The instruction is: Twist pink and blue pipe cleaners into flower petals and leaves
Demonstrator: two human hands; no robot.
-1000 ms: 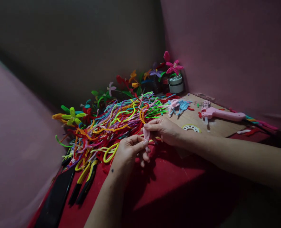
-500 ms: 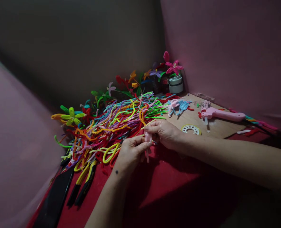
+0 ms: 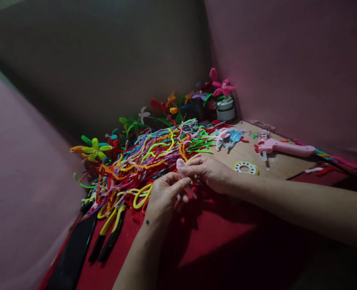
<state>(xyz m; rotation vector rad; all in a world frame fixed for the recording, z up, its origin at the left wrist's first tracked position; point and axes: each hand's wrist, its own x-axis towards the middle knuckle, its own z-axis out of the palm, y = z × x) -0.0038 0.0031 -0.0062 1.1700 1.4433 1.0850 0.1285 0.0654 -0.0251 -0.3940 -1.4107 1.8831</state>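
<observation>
Between my two hands is a pale pink pipe-cleaner petal [image 3: 181, 166], its rounded loop pointing up and its loose ends hanging below. My left hand [image 3: 167, 192] pinches its lower part between thumb and fingers. Just to the right, my right hand [image 3: 207, 171] has thumb and forefinger closed on the petal's side. Part of the petal is hidden behind the fingertips. Close behind both hands lies a heap of loose pipe cleaners [image 3: 154, 151] in many colours.
Yellow-and-black pliers [image 3: 110, 233] and a long black object [image 3: 72, 249] lie at left. Right, a board [image 3: 278, 169] holds a pink glue gun [image 3: 287, 147], a tape roll [image 3: 245, 167] and pink and blue pieces [image 3: 234, 137]. Pipe-cleaner flowers [image 3: 223, 88] and a white jar [image 3: 225, 109] stand behind.
The pink petal has turned so that its rounded loop now shows above my fingers. My right hand has shifted its pinch slightly, and the whole view has moved a little.
</observation>
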